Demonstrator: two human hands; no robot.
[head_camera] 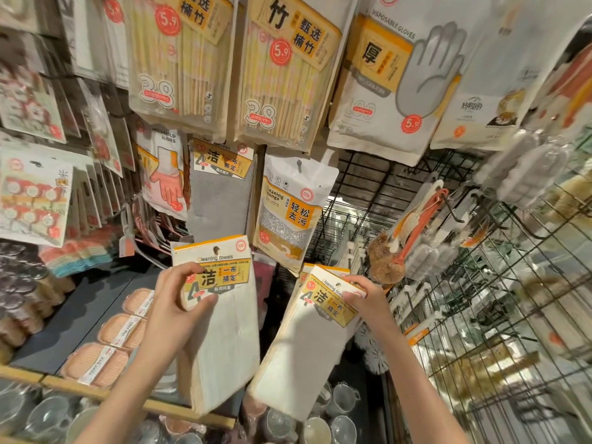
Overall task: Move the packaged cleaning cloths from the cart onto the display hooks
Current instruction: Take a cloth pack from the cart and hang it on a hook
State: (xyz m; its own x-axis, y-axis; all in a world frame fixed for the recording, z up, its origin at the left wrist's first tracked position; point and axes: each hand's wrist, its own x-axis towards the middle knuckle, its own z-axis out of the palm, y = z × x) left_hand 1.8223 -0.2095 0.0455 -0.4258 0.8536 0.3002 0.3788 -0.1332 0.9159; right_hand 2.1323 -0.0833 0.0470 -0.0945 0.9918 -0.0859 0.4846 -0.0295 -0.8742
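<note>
The left hand (174, 302) grips one stack of white cloth packs (221, 341) near its top, with the thumb across the yellow label and the fingers curled behind. This left stack is upright and raised in front of the display, below a grey cloth pack (221, 193) that already hangs on a hook. The right hand (365, 302) pinches the header of a second stack (307, 344), which tilts to the right, with its lower end close to the lower end of the left stack. Both stacks are in the air, on no hook; I cannot see the cart in this view.

Just right of the grey pack hangs a sponge pack (288, 216), and left of it a pack of pink gloves (163, 174). Above them hang two chopstick packs (282, 68) and a pack of disposable gloves (397, 81). At the right stands a wire grid (480, 315) with brushes (416, 225) on its hooks. Low at the left, a dark shelf (80, 309) carries wrapped peach-coloured pads (125, 328), and under it I see glass cups (48, 415).
</note>
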